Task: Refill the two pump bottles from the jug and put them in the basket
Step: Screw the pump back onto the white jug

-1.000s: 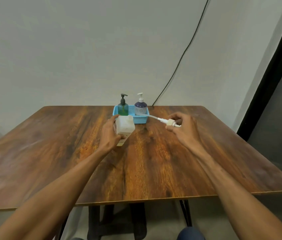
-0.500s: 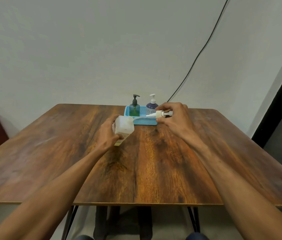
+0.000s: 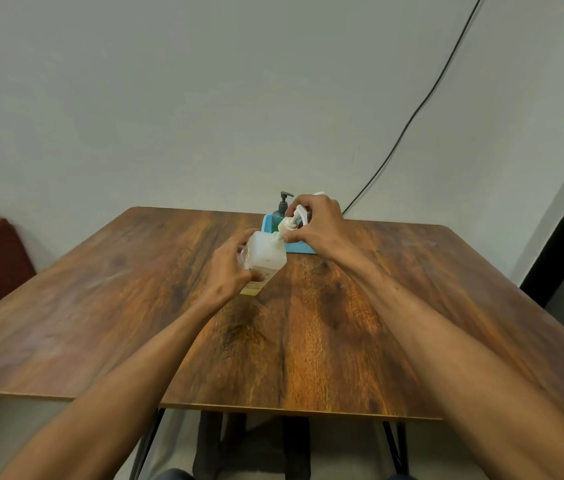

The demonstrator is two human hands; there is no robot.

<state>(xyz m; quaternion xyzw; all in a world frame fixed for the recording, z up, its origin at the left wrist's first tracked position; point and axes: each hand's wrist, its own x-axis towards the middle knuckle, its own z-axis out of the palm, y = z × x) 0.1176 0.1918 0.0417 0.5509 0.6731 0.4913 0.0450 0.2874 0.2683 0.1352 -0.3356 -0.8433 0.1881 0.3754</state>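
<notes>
Now we are holding the white jug (image 3: 264, 258) with our left hand (image 3: 230, 271), near the far edge of the table (image 3: 325, 341). Our right hand (image 3: 315, 223) is pinching the jug's pump top (image 3: 292, 223) and setting it onto the neck. We think the 2 bottles are filled, since the green bottle (image 3: 280, 213) is standing in the blue basket (image 3: 268, 225); the other is mostly hidden behind our hand.

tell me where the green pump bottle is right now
In the head view the green pump bottle stands in the blue basket at the table's far edge, just left of the right hand and behind the white jug.
</notes>
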